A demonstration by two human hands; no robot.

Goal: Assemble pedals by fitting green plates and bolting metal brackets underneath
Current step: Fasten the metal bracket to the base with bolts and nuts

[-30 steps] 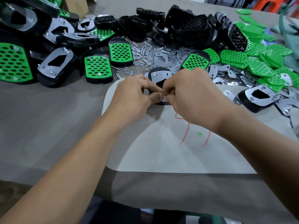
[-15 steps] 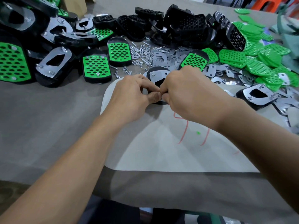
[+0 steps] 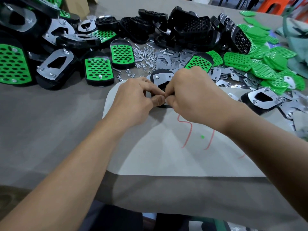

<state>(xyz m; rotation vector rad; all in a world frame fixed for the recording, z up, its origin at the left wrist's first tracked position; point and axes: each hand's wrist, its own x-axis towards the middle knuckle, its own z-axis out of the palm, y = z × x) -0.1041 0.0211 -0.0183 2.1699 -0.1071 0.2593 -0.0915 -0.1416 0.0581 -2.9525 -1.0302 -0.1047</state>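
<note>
A black pedal (image 3: pixel 155 75) lies upside down at the far edge of a pale sheet, with a metal bracket (image 3: pixel 162 78) on its underside. My left hand (image 3: pixel 136 99) and my right hand (image 3: pixel 191 94) meet over the pedal's near end, fingers curled. Their thumbs and fingertips pinch together at one spot on the bracket's near edge; what they pinch is hidden. Most of the pedal is covered by both hands.
Finished pedals (image 3: pixel 99 70) are heaped at the left and back. Loose bolts and nuts (image 3: pixel 145 55) and spare brackets (image 3: pixel 168 59) lie behind my hands. Green plates (image 3: pixel 270 67) pile up at the right, near another bracketed pedal (image 3: pixel 261 99). The pale sheet (image 3: pixel 166 152) has red marks.
Both hands stay pinched at the same spot on the pedal. Only small finger shifts show.
</note>
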